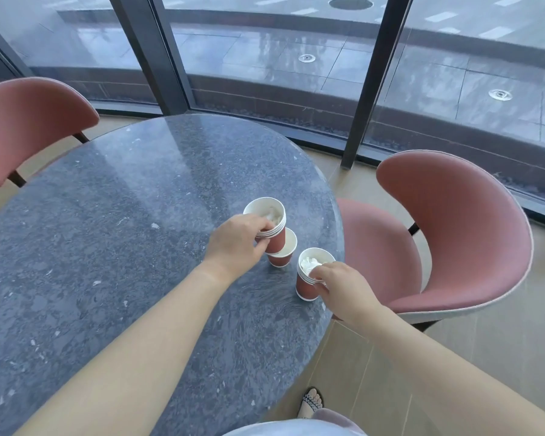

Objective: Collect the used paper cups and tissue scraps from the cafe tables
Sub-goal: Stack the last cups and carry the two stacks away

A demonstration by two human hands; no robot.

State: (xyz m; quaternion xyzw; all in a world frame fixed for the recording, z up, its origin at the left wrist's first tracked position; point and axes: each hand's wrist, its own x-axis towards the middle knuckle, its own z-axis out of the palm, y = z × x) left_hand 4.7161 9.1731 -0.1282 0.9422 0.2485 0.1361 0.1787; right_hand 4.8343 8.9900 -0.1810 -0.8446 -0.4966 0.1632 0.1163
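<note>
My left hand (233, 243) grips a cup stack (272, 228) tilted over a single cup (285, 254) on the table (123, 231). My right hand (340, 287) pinches a second stack (306, 284), tissue (310, 264) inside, near the right edge.

One table (107, 247) is bearing a left stack (277, 242) and a right stack (304, 286), perhaps four cups each, plus one single cup (280, 261); two tissue wads (272, 214) and two chairs (453, 231) are showing.

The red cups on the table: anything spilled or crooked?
No spill shows. The left hand grips a tilted stack leaning over a single cup; the right hand holds an upright stack.
</note>
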